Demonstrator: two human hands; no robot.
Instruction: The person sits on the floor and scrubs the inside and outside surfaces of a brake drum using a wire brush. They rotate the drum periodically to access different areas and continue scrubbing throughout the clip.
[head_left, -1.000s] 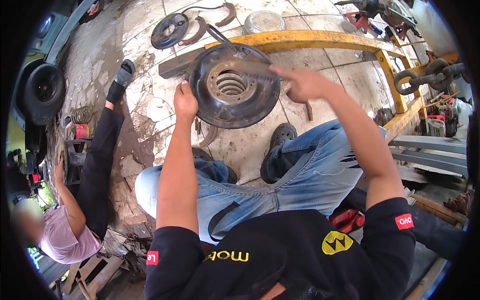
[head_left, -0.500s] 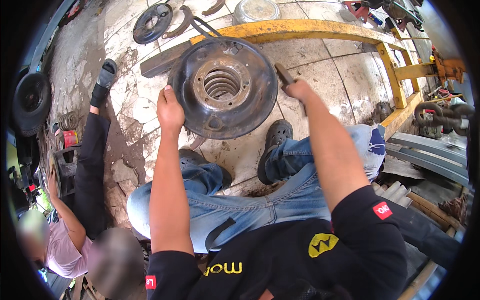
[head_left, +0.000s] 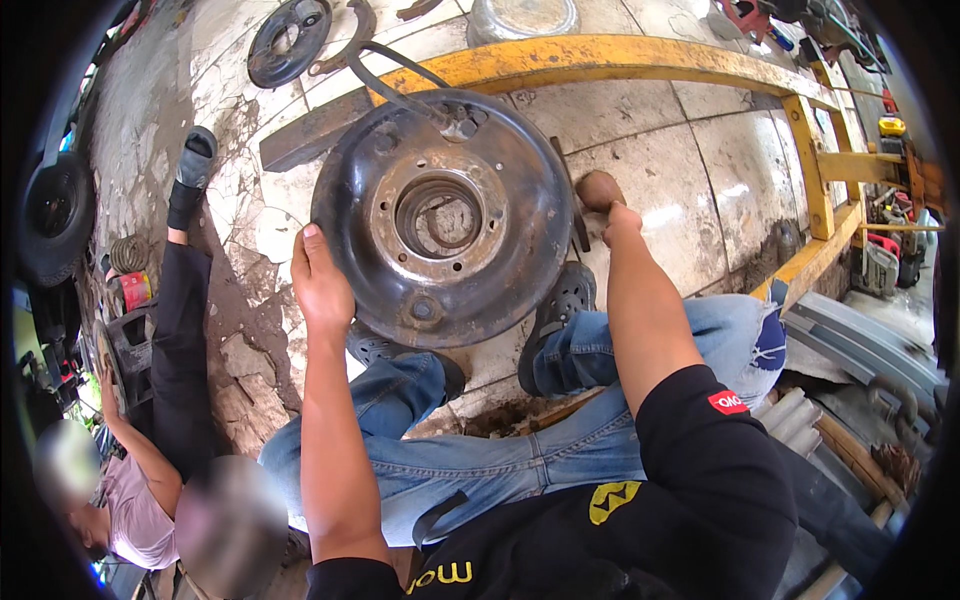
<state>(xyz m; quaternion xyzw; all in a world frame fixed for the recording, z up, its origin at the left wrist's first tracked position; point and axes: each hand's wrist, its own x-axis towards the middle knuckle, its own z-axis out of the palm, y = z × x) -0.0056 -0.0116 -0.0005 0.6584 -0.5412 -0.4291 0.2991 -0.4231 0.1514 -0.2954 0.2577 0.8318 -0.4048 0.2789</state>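
A black round brake backing plate with a rusty bolt-hole ring at its centre lies tilted toward me between my feet. My left hand grips its left rim, thumb uppermost and the other fingers partly hidden. Right of the plate, my right hand is closed at a round-ended brown thing, whose kind I cannot make out. A dark flat bar stands close along the plate's right edge. Through the centre hole a rusty curved ring shows.
A yellow metal frame spans behind the plate and down the right. Another black plate, a curved brake shoe and a silver round part lie farther off. At left, a person in a pink shirt sits with one leg stretched out.
The plate has tipped and come nearer to me, its left rim still in my left hand. The coil spring seen through the hole shows less. My right hand has shifted slightly down and right.
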